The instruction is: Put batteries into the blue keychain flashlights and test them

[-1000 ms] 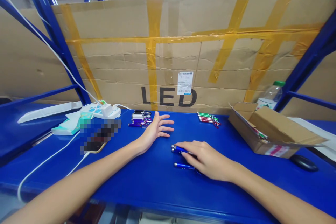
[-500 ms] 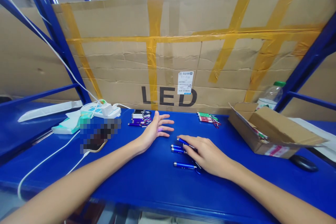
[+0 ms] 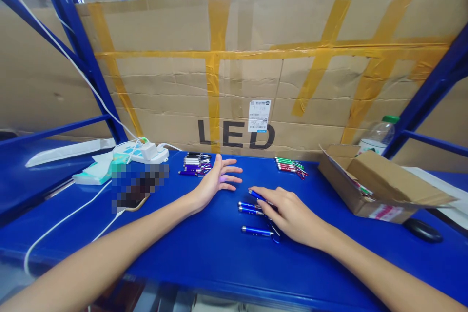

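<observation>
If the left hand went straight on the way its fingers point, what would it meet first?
Past some blue tabletop, the left hand would likely meet the red and green penlights first, though depth is unclear.

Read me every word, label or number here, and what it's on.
"LED": black capitals on large brown cardboard panel.
White paper label on that panel: too small to read.
Pink-and-white sticker on open brown cardboard box: blurred.
White label on clear green-capped plastic bottle: unreadable.

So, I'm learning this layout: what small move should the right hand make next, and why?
Perhaps turn the blue pen in the right hand to line up with the blue pair: it is just beyond them, slanted differently, its colour matching.
</observation>
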A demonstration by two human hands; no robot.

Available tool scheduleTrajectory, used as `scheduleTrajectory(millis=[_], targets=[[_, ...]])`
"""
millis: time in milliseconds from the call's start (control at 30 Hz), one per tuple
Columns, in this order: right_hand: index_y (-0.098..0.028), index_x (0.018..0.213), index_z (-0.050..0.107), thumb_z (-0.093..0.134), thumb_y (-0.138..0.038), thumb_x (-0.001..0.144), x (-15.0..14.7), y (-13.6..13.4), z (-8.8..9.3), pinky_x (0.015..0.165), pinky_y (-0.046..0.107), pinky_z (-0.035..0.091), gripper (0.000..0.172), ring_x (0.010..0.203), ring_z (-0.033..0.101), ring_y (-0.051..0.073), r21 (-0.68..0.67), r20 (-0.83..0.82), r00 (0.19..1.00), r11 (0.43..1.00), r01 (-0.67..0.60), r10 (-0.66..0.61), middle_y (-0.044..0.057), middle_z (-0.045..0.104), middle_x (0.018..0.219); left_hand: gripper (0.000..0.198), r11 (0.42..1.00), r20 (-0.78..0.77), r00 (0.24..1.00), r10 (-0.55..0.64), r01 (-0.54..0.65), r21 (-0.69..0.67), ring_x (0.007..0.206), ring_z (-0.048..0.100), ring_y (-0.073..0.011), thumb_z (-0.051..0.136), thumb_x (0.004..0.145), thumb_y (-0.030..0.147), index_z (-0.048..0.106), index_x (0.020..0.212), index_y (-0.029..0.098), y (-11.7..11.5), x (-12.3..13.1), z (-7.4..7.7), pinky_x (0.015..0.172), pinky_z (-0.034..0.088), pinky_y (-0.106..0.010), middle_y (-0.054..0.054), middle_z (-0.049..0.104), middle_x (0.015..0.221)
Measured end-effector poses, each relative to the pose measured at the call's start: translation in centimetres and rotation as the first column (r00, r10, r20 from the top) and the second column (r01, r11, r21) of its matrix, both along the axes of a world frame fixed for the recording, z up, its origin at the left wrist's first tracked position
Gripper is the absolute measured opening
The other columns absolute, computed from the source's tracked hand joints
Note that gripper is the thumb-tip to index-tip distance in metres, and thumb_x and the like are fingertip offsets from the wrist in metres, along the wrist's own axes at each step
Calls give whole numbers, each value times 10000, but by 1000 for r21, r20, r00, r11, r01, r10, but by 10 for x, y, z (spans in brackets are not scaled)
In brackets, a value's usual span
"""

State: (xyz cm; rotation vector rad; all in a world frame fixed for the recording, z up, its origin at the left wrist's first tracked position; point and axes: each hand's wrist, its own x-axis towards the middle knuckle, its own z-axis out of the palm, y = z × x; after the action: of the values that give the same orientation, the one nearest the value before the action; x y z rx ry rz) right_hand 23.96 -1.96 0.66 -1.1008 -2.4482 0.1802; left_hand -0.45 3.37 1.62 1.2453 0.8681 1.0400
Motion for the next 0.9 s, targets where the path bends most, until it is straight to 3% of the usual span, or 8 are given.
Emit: scheduleTrajectory(millis=[267,433,633,900], targets=[[-228,1433,659,417,-332,1121,1,2,1,920,427,540,408,893,744,269,-25,2,999,999,42,-42,82,819,1009,783,1000,2,1000,-23,23,-2,1074,745,-301,242,1075,739,568,1457,138,1,1,-4,794,580,-348,-226,700,1380],[-256,1443,644,410,-338,1138,1,0,1,947,417,516,393,894,739,245,-58,5,1000,998,-3,3,56,813,1025,753,1000,14,1000,-13,13,0,1043,750,-279,228,1095,700,566,1463,137,2,1,-2,781,583,-329,-220,701,1376],[-248,1372,684,430,-345,1134,1,2,2,863,384,506,362,866,730,246,-51,29,1000,999,5,-3,61,819,1052,738,1000,-19,1000,-13,13,-19,1011,751,-256,141,1122,635,536,1481,126,0,2,-1,769,582,-321,-217,700,1373],[-229,1452,643,424,-327,1137,1,3,-1,859,384,513,397,927,755,258,-29,30,1000,1000,8,-7,77,820,1143,751,1000,-2,1000,-27,27,-3,975,749,-253,220,1093,706,569,1451,146,0,1,-3,754,575,-318,-204,712,1334]])
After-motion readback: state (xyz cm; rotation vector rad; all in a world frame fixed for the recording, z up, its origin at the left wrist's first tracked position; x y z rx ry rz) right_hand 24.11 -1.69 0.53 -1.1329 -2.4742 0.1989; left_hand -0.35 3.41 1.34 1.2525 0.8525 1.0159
